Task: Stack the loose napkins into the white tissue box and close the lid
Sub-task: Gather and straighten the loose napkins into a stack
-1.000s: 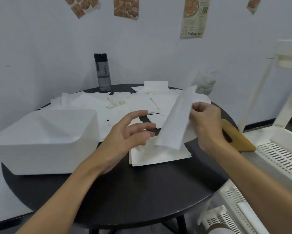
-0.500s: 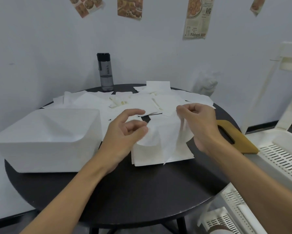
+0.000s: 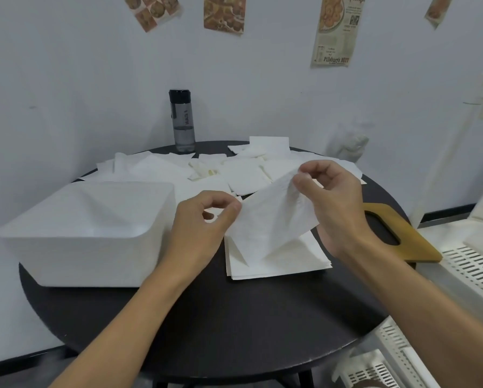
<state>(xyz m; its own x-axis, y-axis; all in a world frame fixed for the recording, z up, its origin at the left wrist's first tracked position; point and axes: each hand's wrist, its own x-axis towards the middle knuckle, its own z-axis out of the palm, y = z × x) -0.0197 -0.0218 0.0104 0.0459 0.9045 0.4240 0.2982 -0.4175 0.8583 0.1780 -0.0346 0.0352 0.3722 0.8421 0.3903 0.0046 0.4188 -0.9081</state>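
Both hands hold one white napkin (image 3: 271,219) spread in the air above a small stack of napkins (image 3: 285,261) on the round black table (image 3: 206,326). My left hand (image 3: 204,228) pinches the napkin's left corner between thumb and forefinger. My right hand (image 3: 330,200) pinches its upper right corner. The white tissue box (image 3: 81,242) stands open at the left of the table; I see nothing inside it. Several loose napkins (image 3: 234,169) lie scattered across the far half of the table. The wooden lid (image 3: 402,233) with a slot lies at the table's right edge.
A dark water bottle (image 3: 182,121) stands at the back of the table against the white wall. White slatted plastic racks (image 3: 472,261) stand to the right and below the table's edge. A crumpled plastic bag (image 3: 349,144) sits behind the table.
The napkin hung folded from my right hand a second ago. My left hand has since taken its left corner, and the sheet is now stretched open between both hands.
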